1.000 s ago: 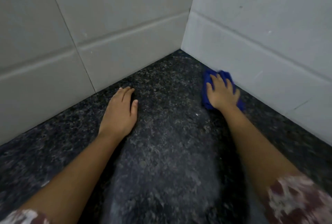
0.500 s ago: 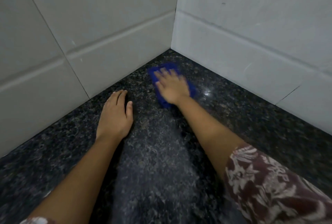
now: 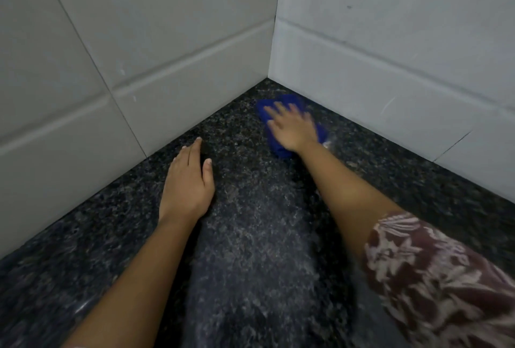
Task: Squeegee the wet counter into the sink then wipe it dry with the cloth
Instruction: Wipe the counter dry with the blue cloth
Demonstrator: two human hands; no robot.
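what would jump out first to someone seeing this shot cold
The bright blue cloth stands out first, deep in the corner where the white tiled walls meet, with the right hand spread flat on top of it. The left hand lies flat on the dark speckled counter nearer the left wall, apart from the cloth. A maroon floral sleeve fills the lower right.

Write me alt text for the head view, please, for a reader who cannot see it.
The right hand presses a blue cloth flat on the dark speckled counter, close to the corner where two white tiled walls meet. The left hand rests flat on the counter nearby.
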